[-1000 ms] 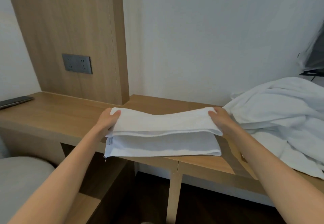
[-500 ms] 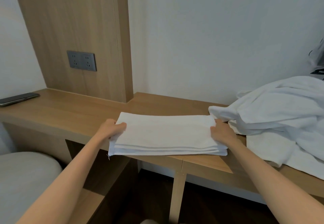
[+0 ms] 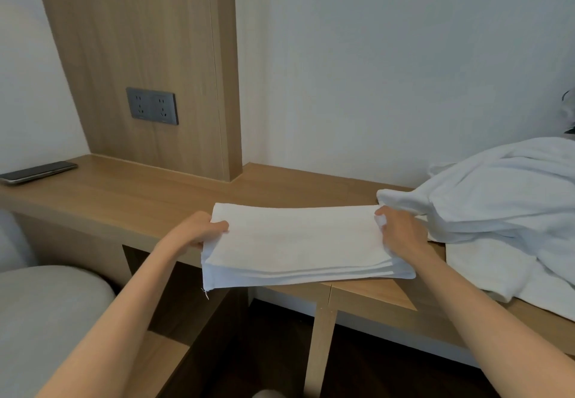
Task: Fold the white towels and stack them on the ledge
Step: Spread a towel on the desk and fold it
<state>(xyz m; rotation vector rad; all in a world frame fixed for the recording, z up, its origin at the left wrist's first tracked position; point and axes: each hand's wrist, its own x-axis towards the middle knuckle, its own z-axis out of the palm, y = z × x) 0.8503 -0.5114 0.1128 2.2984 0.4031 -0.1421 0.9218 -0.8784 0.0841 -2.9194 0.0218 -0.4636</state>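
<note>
Head view, looking forward and down. A folded towel [image 3: 298, 242], white and several layers thick, lies on the wooden ledge [image 3: 124, 198] at its front edge, the near left corner of the cloth overhanging that edge. The left hand [image 3: 202, 231] holds the towel's left end, thumb on top and fingers [image 3: 199, 243] curled under, clamped on the cloth. The right hand [image 3: 396, 229] holds the right end in the same way, closed on the layers. Just beside the right end, touching or nearly touching it, a heap of unfolded towels [image 3: 497, 210] covers the right part of the ledge and spills over its front edge. A phone [image 3: 37, 172] rests at the far left end of the ledge, well apart from the work; a socket plate [image 3: 152, 106] sits in the wood panel above.

The step in hand appears to be squaring and seating the folded towel. To do it well, both hands should keep all layers pinched together so none slips, draw the ends gently apart to flatten the top face, and slide the bundle back from the front edge until no corner overhangs. The stepped layer edges visible along the near side suggest they want aligning before release. Clear room should be kept from the heap for stacking.
</note>
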